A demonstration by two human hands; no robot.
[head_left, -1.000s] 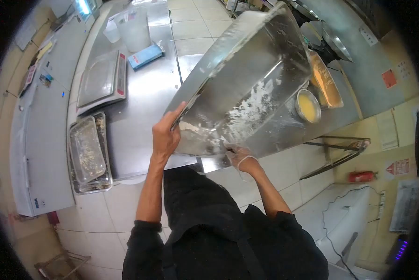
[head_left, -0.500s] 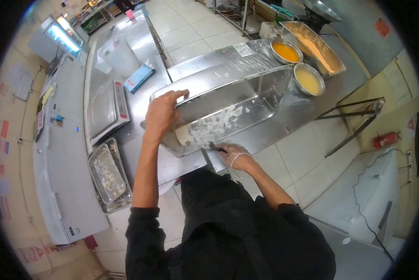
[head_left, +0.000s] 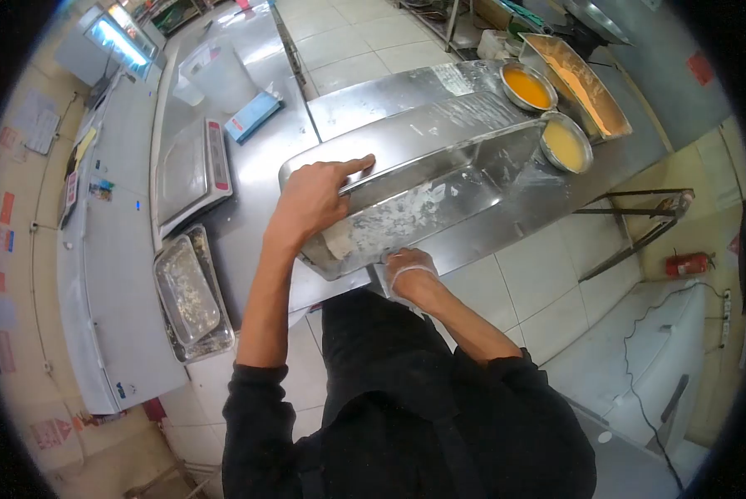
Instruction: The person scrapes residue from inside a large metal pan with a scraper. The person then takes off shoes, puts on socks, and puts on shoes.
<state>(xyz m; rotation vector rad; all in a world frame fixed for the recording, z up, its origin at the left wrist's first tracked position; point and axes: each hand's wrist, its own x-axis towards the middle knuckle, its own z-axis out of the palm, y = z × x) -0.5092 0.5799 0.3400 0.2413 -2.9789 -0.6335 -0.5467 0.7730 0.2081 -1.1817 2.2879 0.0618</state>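
A long, deep steel pan (head_left: 439, 170) lies at an angle on the steel counter, its inside floor smeared with white powder (head_left: 418, 214). My bare left hand (head_left: 315, 198) is closed over the pan's left part, fingers across the far rim and index finger stretched along it. In a clear plastic glove, my right hand (head_left: 411, 270) is closed at the pan's near rim. A dark-handled tool is in its fingers, now almost wholly hidden by the hand. A thicker pale patch of powder (head_left: 337, 243) sits in the pan's near left corner.
Bowls of orange liquid (head_left: 526, 87) and pale yellow liquid (head_left: 566, 148) stand right of the pan, beside a tray of orange powder (head_left: 585, 87). To the left are a scale (head_left: 192, 175), a blue box (head_left: 253, 116), a plastic jug (head_left: 216, 75) and stacked trays (head_left: 188, 291).
The view has shifted, moving the pan right and slightly up in the picture. My right hand has turned and come up against the near rim, covering the dark handle that showed before.
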